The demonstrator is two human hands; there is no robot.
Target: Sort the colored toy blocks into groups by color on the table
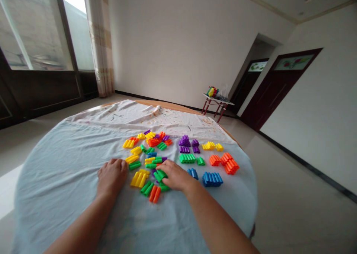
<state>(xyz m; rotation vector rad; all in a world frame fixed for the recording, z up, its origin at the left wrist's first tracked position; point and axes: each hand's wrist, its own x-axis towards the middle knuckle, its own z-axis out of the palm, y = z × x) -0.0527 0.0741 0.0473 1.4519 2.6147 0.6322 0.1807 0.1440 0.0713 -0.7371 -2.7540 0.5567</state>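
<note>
Head camera: a round tabletop (173,105) is spread with a pale blue cloth (55,161) on its near part and a white patterned cloth (134,114) on its far part, and plastic tube-shaped pieces lie across its middle. The right hand (173,175) reaches in from the near right, its grip partly closed, thumb and fingers bent around a green piece (160,176) at the near right of a mixed cluster; whether that piece is held firmly or only touched cannot be told. The left hand (111,174) rests palm down on the blue cloth at the cluster's left, fingers lightly curled, just beside a yellow piece (132,159) and a green one; its fingertips are hidden, so I cannot tell whether its grip has anything. In the cluster, yellow, green, orange, purple and blue pieces lie jumbled, with a yellow block (140,178) and an orange pair (155,194) at the near side. To the right stand single-colour groups: a purple stack (184,141) farthest left, a green row (187,158) nearer, a blue block (212,179) nearest, orange blocks (231,164) farthest right, and yellow blocks (208,146) beyond the orange.
</note>
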